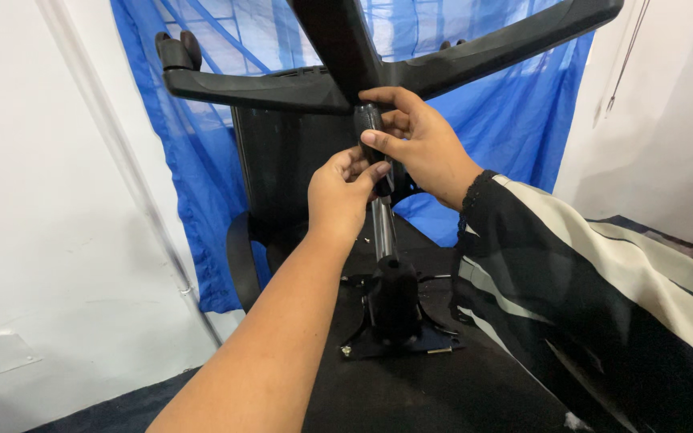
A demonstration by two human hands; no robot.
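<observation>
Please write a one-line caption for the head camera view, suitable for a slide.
Both hands, left hand and right hand, grip the gas lift column of an upturned office chair beneath its star base.

Chair base (475, 56) arms cut off at top edge, cylinder (382, 224) middle hidden by fingers, perhaps a caster (176, 50) upper left

Background: a blue mesh curtain (515, 120) hangs between white walls (50, 200); a thin cord (626, 60) dangles at right.

Star base (378, 68) sits atop the gas cylinder (382, 228), above the seat plate (395, 341).
</observation>
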